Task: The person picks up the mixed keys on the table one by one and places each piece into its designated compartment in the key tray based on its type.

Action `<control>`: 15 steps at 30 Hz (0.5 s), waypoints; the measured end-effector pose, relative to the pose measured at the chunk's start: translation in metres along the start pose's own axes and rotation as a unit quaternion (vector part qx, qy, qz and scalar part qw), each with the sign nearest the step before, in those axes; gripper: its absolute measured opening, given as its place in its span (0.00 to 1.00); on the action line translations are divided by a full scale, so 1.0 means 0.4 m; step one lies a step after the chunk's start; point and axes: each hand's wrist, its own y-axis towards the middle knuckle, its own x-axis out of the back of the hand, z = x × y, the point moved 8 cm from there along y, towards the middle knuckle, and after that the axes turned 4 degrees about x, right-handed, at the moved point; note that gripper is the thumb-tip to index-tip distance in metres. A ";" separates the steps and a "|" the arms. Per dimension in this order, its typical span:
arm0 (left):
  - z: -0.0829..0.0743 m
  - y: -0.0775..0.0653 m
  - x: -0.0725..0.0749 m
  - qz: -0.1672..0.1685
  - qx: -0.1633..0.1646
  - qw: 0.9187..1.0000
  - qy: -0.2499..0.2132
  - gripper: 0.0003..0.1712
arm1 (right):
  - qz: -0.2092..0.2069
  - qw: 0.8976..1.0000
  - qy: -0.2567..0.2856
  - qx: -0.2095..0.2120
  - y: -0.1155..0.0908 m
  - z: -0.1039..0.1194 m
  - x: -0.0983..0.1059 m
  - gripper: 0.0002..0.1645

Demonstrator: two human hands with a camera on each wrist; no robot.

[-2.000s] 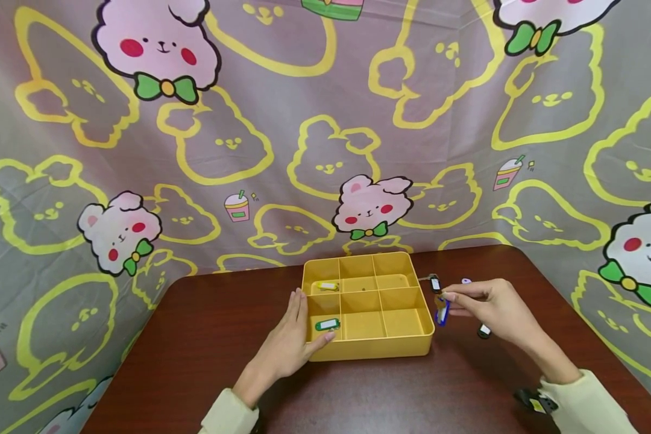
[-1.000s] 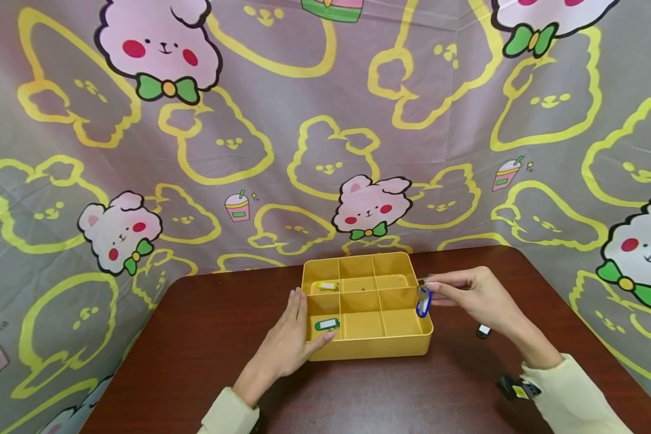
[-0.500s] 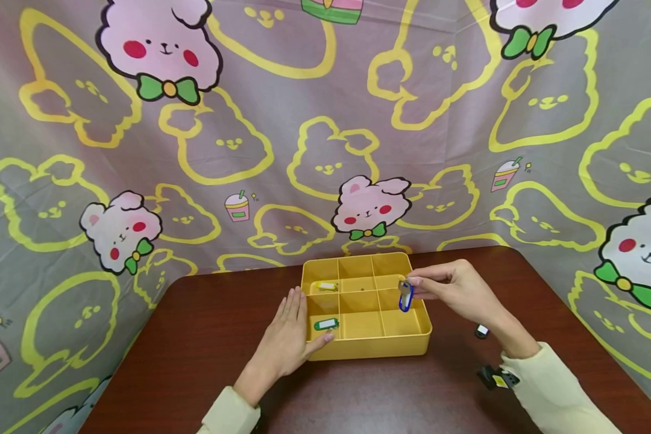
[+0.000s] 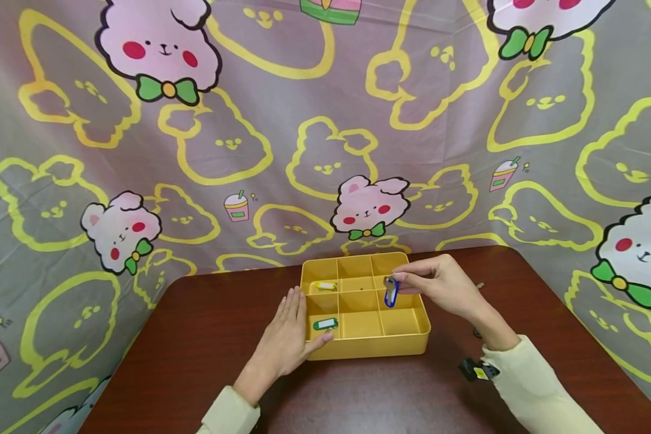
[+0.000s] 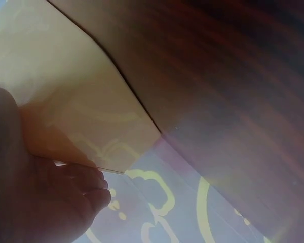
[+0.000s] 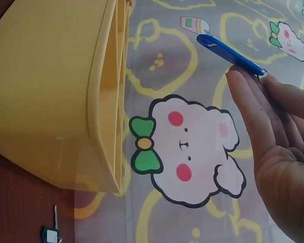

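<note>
A yellow box (image 4: 369,346) with several compartments stands on the table. My left hand (image 4: 284,337) rests along its left side, fingers straight on the outer wall and thumb over the front rim. My right hand (image 4: 439,283) pinches a key with a blue tag (image 4: 392,294) between thumb and fingertips, held above the right-hand compartments. In the right wrist view the blue tag (image 6: 230,54) hangs clear of the box. A yellow key tag (image 4: 325,286) lies in the back left compartment, a green key tag (image 4: 325,323) in the front left one.
A key with a dark tag (image 6: 51,235) lies on the table to the right of the box, partly hidden by my right arm in the head view. Patterned cloth (image 4: 228,144) hangs behind and beside the dark wooden table (image 4: 206,325).
My right hand has carried the key with the blue tag leftward, from beside the box to over its right-hand compartments. My left hand and the box have stayed almost still.
</note>
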 end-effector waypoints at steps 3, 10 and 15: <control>0.001 -0.001 0.000 0.000 0.001 1.000 -0.001 0.65 | 0.005 1.000 -0.001 -0.003 0.009 -0.004 -0.010 0.14; 0.003 -0.002 -0.001 0.003 0.002 1.000 -0.002 0.64 | 0.035 0.999 -0.006 -0.011 0.030 -0.006 -0.033 0.13; 0.005 -0.001 -0.004 0.003 0.002 1.000 -0.009 0.64 | 0.076 0.997 -0.011 -0.025 0.046 -0.004 -0.064 0.13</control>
